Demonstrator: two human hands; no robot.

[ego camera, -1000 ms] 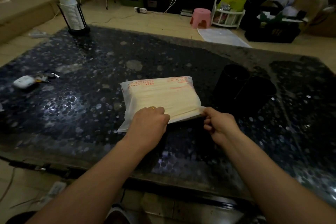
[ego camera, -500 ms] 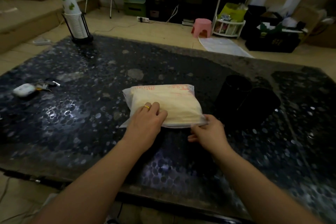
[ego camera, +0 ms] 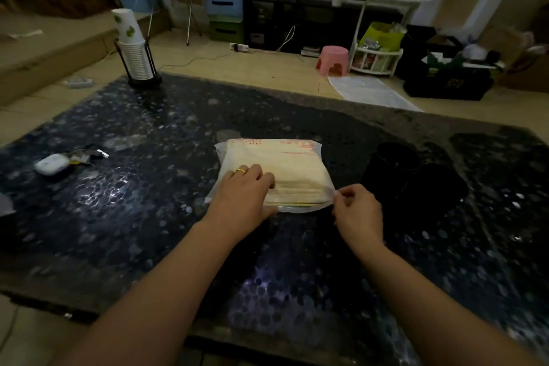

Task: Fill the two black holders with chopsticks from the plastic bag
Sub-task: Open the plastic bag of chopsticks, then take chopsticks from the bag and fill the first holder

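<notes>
From the head camera, a clear plastic bag (ego camera: 276, 166) printed with red lettering and packed with pale wooden chopsticks (ego camera: 294, 169) lies flat near the middle of the dark, speckled glossy table (ego camera: 133, 187); the left hand (ego camera: 242, 196), wearing a gold ring (ego camera: 241, 170), lies palm-down on the bag's near left part with fingers together, pressing it to the table. The right hand (ego camera: 356, 211) pinches the bag's near right corner between thumb and fingertips. Just right of the bag, two black cylindrical holders (ego camera: 416, 181) stand touching each other, while a rack of stacked white paper cups (ego camera: 135, 50) stands at the far left corner.
</notes>
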